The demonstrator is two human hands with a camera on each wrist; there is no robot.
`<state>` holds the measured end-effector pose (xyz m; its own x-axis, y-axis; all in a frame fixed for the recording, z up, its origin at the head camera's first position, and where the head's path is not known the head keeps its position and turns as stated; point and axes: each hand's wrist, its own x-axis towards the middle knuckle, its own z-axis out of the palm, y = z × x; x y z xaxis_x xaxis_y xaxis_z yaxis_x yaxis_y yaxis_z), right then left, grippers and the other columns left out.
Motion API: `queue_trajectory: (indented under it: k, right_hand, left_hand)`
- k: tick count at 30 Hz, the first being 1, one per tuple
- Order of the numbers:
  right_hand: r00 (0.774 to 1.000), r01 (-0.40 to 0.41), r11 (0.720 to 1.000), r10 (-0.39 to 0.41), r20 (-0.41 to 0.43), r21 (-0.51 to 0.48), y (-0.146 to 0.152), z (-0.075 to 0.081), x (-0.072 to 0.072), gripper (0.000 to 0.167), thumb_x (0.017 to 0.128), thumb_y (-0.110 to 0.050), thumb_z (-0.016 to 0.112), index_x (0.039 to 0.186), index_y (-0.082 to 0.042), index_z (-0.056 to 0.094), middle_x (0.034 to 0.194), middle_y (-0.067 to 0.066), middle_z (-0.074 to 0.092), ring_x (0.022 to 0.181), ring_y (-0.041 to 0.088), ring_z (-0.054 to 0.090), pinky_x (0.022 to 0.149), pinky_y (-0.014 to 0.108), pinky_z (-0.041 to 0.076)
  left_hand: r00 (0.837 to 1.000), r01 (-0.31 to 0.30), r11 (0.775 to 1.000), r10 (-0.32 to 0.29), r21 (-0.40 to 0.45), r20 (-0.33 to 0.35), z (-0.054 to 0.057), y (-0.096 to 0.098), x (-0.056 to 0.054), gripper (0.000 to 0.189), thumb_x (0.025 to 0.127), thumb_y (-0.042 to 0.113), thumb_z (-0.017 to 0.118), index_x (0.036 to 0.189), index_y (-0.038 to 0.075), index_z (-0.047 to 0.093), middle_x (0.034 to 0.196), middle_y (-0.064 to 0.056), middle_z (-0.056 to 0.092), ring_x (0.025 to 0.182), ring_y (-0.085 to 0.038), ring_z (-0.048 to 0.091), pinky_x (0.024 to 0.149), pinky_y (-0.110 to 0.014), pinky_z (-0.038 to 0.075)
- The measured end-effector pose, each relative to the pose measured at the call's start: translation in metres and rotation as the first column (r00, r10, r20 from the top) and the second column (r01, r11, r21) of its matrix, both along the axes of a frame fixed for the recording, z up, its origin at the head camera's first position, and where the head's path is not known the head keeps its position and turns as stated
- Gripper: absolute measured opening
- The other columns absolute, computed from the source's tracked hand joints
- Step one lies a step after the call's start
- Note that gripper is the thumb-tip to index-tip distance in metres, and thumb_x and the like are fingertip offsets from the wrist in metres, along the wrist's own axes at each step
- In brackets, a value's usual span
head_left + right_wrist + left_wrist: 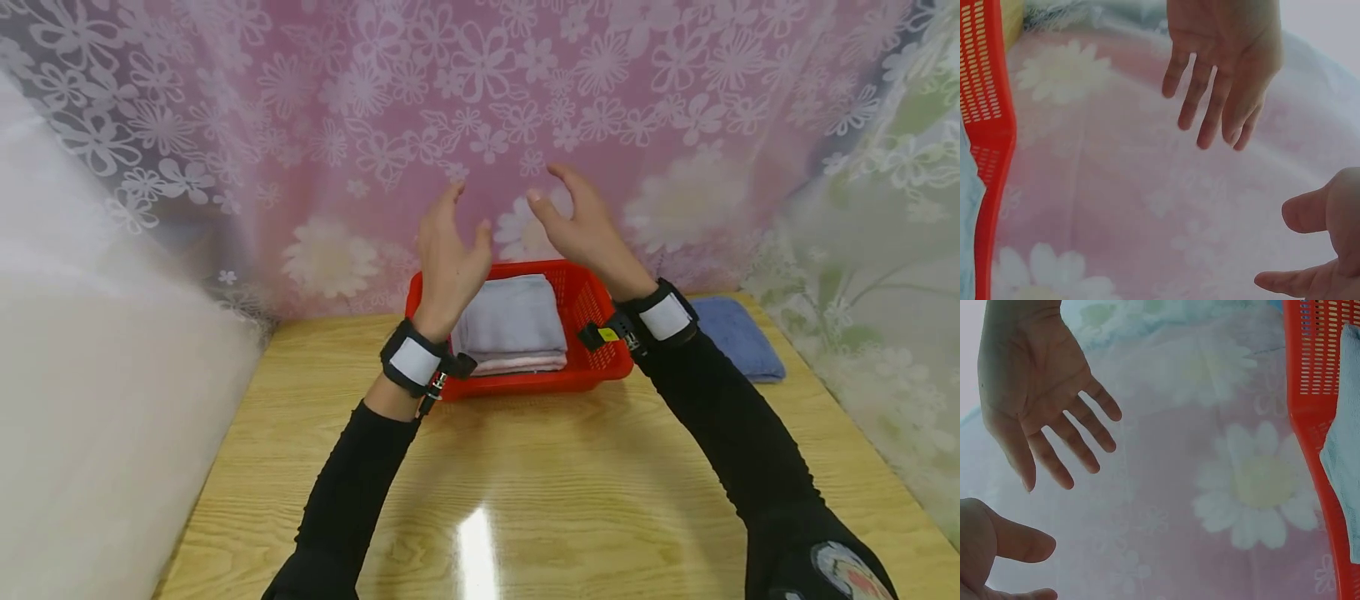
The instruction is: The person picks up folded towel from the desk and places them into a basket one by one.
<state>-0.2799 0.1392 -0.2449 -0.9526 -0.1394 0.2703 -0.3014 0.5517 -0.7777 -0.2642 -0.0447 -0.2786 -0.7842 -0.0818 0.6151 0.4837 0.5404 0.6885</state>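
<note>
My left hand (450, 267) is raised over the left side of a red plastic basket (525, 386), its fingers loosely spread and holding nothing. Level with it on the right, my right hand (588, 233) hovers above the basket's far rim, also with nothing in its grasp. The two palms face each other with a gap between them. Inside the basket lies a folded light grey cloth (517, 315) on top of a folded pink cloth (521, 362). The left wrist view shows the right hand (1038, 381) with its fingers spread; the right wrist view shows the left hand (1225, 56).
A folded blue towel (731, 337) lies on the wooden table (525, 483) to the right of the basket, partly behind the right forearm. A pink floral curtain (480, 108) hangs behind the basket. White sheeting (112, 350) stands at the left, and green-patterned fabric (877, 275) at the right.
</note>
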Motion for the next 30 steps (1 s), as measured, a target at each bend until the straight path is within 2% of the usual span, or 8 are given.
queue_trajectory:
  k: [6, 13, 17, 24, 30]
  right_hand:
    - [0.996, -0.051, 0.999, 0.050, -0.075, -0.009, 0.004, 0.000, 0.024, 0.067, 0.103, -0.043, 0.053, 0.161, -0.019, 0.029, 0.168, 0.004, 0.029, 0.157, 0.026, 0.023, 0.128, 0.055, 0.018]
    - [0.990, -0.111, 0.994, 0.112, -0.091, 0.010, 0.005, 0.001, 0.051, 0.068, 0.102, -0.045, 0.054, 0.161, -0.025, 0.027, 0.168, -0.002, 0.027, 0.158, 0.022, 0.022, 0.127, 0.059, 0.018]
    - [0.982, -0.135, 0.990, 0.139, -0.126, 0.042, 0.005, -0.001, 0.063, 0.068, 0.103, -0.042, 0.055, 0.162, -0.023, 0.026, 0.169, -0.001, 0.027, 0.158, 0.024, 0.022, 0.126, 0.061, 0.020]
    - [0.965, -0.165, 0.983, 0.177, -0.196, 0.075, 0.003, -0.012, 0.080, 0.066, 0.104, -0.034, 0.055, 0.161, -0.018, 0.027, 0.168, 0.005, 0.029, 0.157, 0.030, 0.025, 0.125, 0.063, 0.020]
    - [0.940, -0.154, 0.982, 0.181, -0.291, 0.112, 0.004, -0.026, 0.097, 0.064, 0.104, -0.034, 0.055, 0.160, -0.016, 0.031, 0.165, 0.009, 0.034, 0.154, 0.032, 0.030, 0.124, 0.063, 0.023]
  left_hand:
    - [0.998, 0.025, 0.998, -0.028, -0.057, -0.063, -0.002, 0.000, 0.017, 0.055, 0.097, 0.015, 0.061, 0.148, 0.003, 0.046, 0.148, -0.015, 0.055, 0.137, -0.032, 0.050, 0.119, -0.048, 0.034]
    - [0.998, 0.052, 0.995, -0.056, -0.087, -0.042, -0.002, -0.001, 0.041, 0.056, 0.098, 0.018, 0.062, 0.150, 0.004, 0.045, 0.151, -0.014, 0.052, 0.141, -0.031, 0.046, 0.121, -0.048, 0.034]
    - [0.996, 0.075, 0.991, -0.078, -0.108, -0.031, -0.002, 0.001, 0.055, 0.056, 0.099, 0.019, 0.061, 0.151, 0.004, 0.045, 0.153, -0.013, 0.051, 0.143, -0.031, 0.044, 0.121, -0.049, 0.033]
    - [0.998, 0.064, 0.985, -0.066, -0.161, -0.010, -0.006, -0.001, 0.075, 0.055, 0.101, 0.023, 0.060, 0.152, 0.006, 0.044, 0.155, -0.011, 0.049, 0.144, -0.032, 0.043, 0.121, -0.052, 0.034]
    - [0.997, 0.074, 0.973, -0.078, -0.220, -0.010, -0.016, -0.001, 0.092, 0.055, 0.100, 0.021, 0.062, 0.151, 0.006, 0.045, 0.152, -0.012, 0.052, 0.141, -0.032, 0.046, 0.119, -0.052, 0.038]
